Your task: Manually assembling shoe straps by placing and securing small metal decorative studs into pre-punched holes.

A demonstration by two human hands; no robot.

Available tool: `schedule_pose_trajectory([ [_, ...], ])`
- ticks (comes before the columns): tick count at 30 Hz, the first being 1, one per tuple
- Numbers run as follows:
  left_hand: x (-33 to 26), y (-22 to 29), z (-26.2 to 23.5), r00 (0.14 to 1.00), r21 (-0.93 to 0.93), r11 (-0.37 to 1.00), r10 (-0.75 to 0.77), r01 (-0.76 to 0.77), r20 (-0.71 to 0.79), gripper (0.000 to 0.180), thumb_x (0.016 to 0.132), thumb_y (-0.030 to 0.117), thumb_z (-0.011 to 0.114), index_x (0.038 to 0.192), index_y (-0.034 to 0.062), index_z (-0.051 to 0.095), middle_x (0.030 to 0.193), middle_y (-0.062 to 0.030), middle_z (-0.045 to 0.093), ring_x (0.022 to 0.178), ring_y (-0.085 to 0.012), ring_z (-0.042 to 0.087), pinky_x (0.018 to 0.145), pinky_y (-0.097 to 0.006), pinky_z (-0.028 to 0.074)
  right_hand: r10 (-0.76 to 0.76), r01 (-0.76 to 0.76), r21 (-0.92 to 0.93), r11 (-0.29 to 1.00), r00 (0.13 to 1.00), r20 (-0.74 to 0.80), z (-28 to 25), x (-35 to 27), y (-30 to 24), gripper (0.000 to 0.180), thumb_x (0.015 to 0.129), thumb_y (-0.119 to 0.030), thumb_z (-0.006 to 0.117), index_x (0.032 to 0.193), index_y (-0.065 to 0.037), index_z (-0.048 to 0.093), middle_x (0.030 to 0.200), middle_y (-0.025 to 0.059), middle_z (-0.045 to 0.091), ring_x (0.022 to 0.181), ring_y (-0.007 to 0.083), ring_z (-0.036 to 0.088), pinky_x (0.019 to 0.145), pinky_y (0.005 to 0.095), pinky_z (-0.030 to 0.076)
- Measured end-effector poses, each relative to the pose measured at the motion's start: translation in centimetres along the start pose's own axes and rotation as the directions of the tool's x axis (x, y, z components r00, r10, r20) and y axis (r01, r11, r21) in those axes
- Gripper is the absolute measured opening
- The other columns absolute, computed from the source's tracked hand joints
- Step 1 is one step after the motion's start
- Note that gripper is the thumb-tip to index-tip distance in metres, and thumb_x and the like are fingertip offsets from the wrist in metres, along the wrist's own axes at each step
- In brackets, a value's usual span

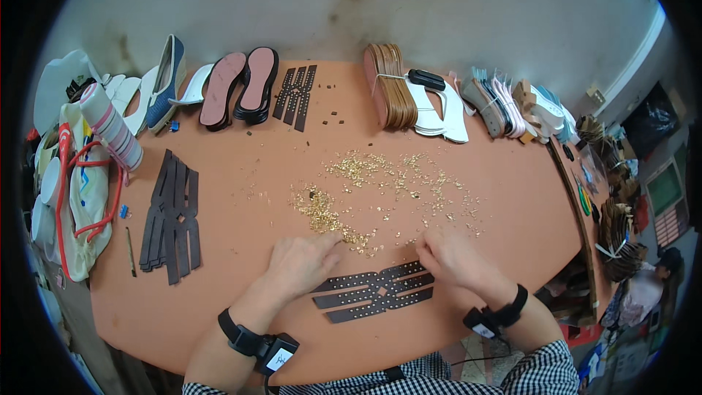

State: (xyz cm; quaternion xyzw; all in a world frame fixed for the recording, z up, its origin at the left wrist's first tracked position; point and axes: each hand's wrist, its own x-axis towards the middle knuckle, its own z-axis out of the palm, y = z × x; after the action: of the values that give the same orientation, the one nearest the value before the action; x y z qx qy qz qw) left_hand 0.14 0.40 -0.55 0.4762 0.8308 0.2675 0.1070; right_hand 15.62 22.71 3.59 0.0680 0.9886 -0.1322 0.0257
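Straps of dark leather lay stacked at nine o'clock. The left hand rested curled, fingertips pinched into the gold studs. The studded strap piece lay at six o'clock under the right hand, whose closed fingers pressed it flat; pinning it firmly while lifting one stud at a time seemed wise.

A big orange-brown table fills most of the view. Behind it stands a pale grey wall with dark stains near the top. On the right, a white strip runs along the wall's edge. The light is soft and even.
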Motion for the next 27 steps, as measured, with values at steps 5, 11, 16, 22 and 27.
schedule_pose_trajectory([
  [5, 0.1, 0.2, -0.2, 0.999, 0.026, 0.999, -0.034, 0.033, 0.019, 0.029, 0.079, 0.023, 0.061, 0.106, 0.0132, 0.062, 0.084, -0.0105, 0.067, 0.072, -0.0289, 0.064, 0.064, -0.039, 0.051, 0.035, -0.042, 0.112, 0.993, 0.997, 0.062, 1.8, -2.0, -1.2, 0.013, 0.085, -0.015, 0.052, 0.093, -0.005, 0.053, 0.082, 0.0148, 0.062, 0.070, 0.0350, 0.061, 0.060, 0.0444, 0.049],
  [11, 0.0, -0.1, -0.1, 1.000, -0.008, 1.000, 0.005, -0.005, -0.002, 0.029, 0.078, 0.021, 0.061, 0.106, 0.0113, 0.062, 0.086, -0.0113, 0.066, 0.073, -0.0297, 0.064, 0.064, -0.040, 0.051, -0.024, 0.023, 0.043, 0.999, 0.999, 0.043, 2.8, -1.4, -1.7, 0.013, 0.085, -0.016, 0.053, 0.094, -0.006, 0.052, 0.087, 0.0141, 0.062, 0.072, 0.0343, 0.061, 0.062, 0.0431, 0.049],
  [16, -0.1, -0.4, 0.3, 1.000, 0.017, 1.000, 0.005, -0.006, 0.019, 0.026, 0.079, 0.020, 0.058, 0.104, 0.0125, 0.057, 0.082, -0.0116, 0.066, 0.073, -0.0326, 0.063, 0.061, -0.044, 0.049, -0.016, 0.014, 0.030, 0.999, 0.996, 0.087, 3.0, -1.4, -1.7, 0.014, 0.086, -0.017, 0.052, 0.095, -0.005, 0.051, 0.085, 0.0161, 0.061, 0.072, 0.0353, 0.061, 0.063, 0.0440, 0.049],
  [22, -0.1, -0.3, 0.3, 0.997, -0.027, 0.998, 0.052, -0.054, -0.052, 0.024, 0.079, 0.020, 0.059, 0.102, 0.0114, 0.057, 0.080, -0.0122, 0.065, 0.071, -0.0328, 0.063, 0.059, -0.044, 0.049, -0.043, 0.043, 0.012, 0.999, 0.997, 0.064, 3.0, -1.4, -1.9, 0.014, 0.087, -0.016, 0.050, 0.096, -0.005, 0.049, 0.082, 0.0170, 0.060, 0.070, 0.0361, 0.060, 0.061, 0.0446, 0.048],
  [27, 0.0, -0.2, 0.0, 0.999, -0.010, 0.999, 0.037, -0.038, -0.021, 0.023, 0.079, 0.019, 0.059, 0.101, 0.0110, 0.057, 0.081, -0.0118, 0.065, 0.071, -0.0326, 0.063, 0.060, -0.044, 0.049, -0.051, 0.053, -0.016, 0.998, 0.993, 0.103, 2.7, -1.1, -2.1, 0.015, 0.087, -0.015, 0.050, 0.095, -0.003, 0.048, 0.079, 0.0189, 0.059, 0.069, 0.0380, 0.060, 0.060, 0.0472, 0.048],
])
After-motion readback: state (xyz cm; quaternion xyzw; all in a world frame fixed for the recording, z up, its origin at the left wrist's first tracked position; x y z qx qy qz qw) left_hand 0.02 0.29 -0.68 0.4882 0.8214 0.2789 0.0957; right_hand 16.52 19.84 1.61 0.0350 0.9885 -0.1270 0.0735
